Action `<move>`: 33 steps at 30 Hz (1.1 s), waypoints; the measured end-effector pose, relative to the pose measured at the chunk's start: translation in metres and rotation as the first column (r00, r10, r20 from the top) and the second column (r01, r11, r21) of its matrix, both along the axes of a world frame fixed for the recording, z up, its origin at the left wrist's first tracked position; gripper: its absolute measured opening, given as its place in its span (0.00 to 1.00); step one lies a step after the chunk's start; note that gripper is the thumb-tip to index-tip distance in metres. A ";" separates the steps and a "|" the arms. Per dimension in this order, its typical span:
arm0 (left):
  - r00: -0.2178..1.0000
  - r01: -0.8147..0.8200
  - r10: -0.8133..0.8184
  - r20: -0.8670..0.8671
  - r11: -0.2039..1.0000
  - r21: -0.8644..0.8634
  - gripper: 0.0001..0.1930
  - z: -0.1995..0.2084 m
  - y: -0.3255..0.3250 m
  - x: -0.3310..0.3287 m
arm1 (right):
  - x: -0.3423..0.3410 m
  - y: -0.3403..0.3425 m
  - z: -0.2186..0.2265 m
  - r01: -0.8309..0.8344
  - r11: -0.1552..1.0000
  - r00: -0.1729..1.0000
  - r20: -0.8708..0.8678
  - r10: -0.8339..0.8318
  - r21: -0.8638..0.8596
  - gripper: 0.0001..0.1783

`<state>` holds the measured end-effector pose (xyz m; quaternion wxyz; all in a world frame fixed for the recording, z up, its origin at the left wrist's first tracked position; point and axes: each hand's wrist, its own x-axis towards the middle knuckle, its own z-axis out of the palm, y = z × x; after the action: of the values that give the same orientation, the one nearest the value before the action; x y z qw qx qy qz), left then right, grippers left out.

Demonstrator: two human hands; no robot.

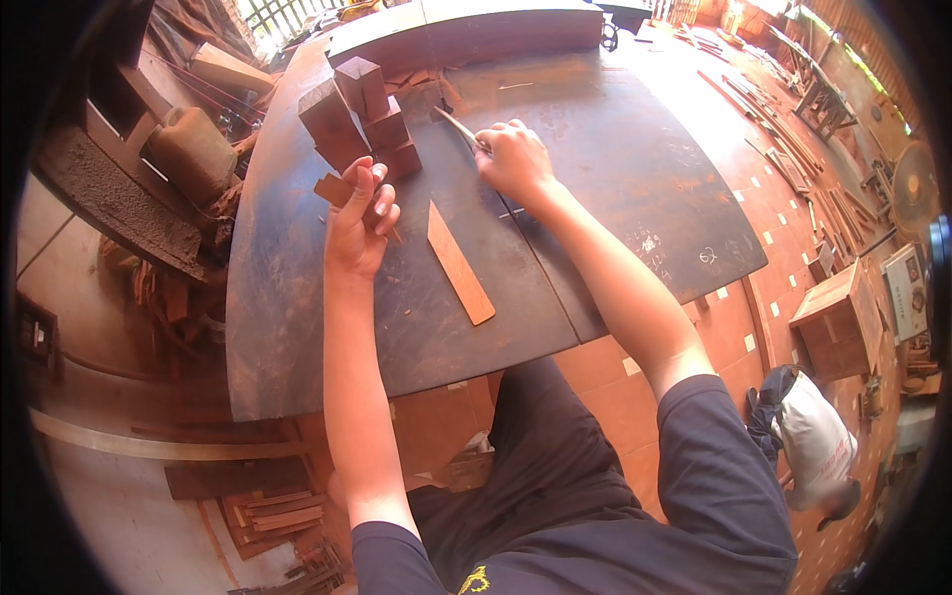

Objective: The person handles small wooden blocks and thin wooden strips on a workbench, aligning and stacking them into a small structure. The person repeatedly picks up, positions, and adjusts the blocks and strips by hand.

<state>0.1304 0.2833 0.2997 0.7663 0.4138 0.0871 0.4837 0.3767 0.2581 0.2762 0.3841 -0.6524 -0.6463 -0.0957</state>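
My left hand [361, 220] is raised over the left part of the dark table [595, 238], its fingers closed on a small flat piece of wood [334, 189]. Just beyond it, several reddish-brown wooden blocks [365, 91] stand clustered together. My right hand [516, 157] grips a thin light stick [456, 125] that slants forward and left. The stick's far end is dark and sits at or just above the tabletop; contact cannot be made out. Between my forearms, a flat wooden strip [461, 266] with an angled far end lies on the table.
A long wooden beam [466, 42] spans the table's far side. To the left are a plastic jerrycan [191, 149] and stacked wood. On the right, another person [813, 436] bends down near a wooden box [839, 319], with long strips [759, 99] on the tiled floor.
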 end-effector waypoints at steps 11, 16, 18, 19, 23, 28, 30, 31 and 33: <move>0.998 -0.055 0.055 0.002 0.998 -0.001 0.13 -0.002 0.002 0.001 | 0.001 0.000 0.000 0.004 1.000 1.000 -0.007 -0.004 0.011 0.10; 1.000 -0.028 0.028 0.000 0.999 0.022 0.15 -0.003 -0.001 0.002 | 0.000 0.001 -0.001 0.001 1.000 1.000 -0.006 -0.001 0.006 0.10; 0.999 -0.042 0.042 -0.002 0.999 0.008 0.15 -0.003 0.000 0.002 | 0.000 0.000 0.000 0.004 1.000 1.000 -0.005 -0.004 0.004 0.10; 0.999 -0.050 0.050 -0.004 0.999 0.000 0.14 -0.003 0.000 0.002 | 0.000 0.000 0.000 0.005 1.000 1.000 -0.005 -0.005 0.000 0.10; 0.999 -0.048 0.049 0.020 0.999 -0.018 0.14 -0.002 0.000 0.001 | 0.001 0.000 -0.001 0.014 1.000 1.000 -0.008 -0.014 -0.005 0.10; 0.994 -0.077 0.080 0.068 0.996 -0.053 0.15 -0.002 0.000 0.001 | 0.000 -0.001 0.001 0.031 0.998 1.000 -0.003 -0.031 -0.049 0.11; 0.990 -0.080 0.088 0.112 0.994 -0.070 0.15 -0.002 0.001 0.000 | 0.000 -0.001 0.001 0.030 0.998 1.000 -0.005 -0.031 -0.052 0.11; 0.987 -0.082 0.092 0.134 0.994 -0.079 0.15 -0.002 0.001 0.000 | 0.000 -0.001 0.001 0.028 0.998 1.000 -0.005 -0.028 -0.048 0.11; 0.984 -0.080 0.090 0.153 0.994 -0.070 0.14 0.000 0.000 0.001 | 0.001 -0.001 0.000 0.032 0.998 0.999 -0.002 -0.032 -0.052 0.11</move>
<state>0.1316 0.2830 0.2994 0.7621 0.3458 0.0598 0.5441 0.3776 0.2569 0.2766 0.3662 -0.6726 -0.6375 -0.0843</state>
